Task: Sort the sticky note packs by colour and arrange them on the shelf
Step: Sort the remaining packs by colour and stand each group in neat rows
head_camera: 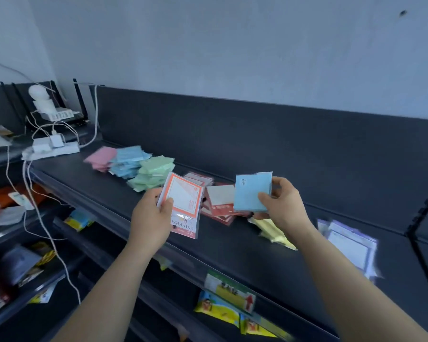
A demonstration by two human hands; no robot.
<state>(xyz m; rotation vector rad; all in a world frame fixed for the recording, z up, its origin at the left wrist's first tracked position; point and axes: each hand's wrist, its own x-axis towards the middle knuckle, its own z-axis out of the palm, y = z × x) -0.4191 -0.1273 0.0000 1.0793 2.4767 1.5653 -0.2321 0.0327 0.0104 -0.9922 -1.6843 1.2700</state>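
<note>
My left hand (pixel 152 218) grips an orange-bordered sticky note pack (pixel 183 206) in clear wrap, held above the dark shelf (pixel 232 243). A light blue pack (pixel 251 192) is pinched in my right hand (pixel 282 206), just right of the orange one. On the shelf behind lie a pink pile (pixel 101 157), a blue pile (pixel 127 161) and a green pile (pixel 152 174). Red packs (pixel 220 206) sit between my hands. Yellow packs (pixel 274 232) lie under my right wrist, and purple packs (pixel 351 245) are at the right.
A white power strip (pixel 52 149) with plugs and cables sits at the shelf's left end, beside a router (pixel 57 114). Lower shelves hold packaged goods (pixel 220 307). The shelf's dark back panel (pixel 257 144) rises behind the piles.
</note>
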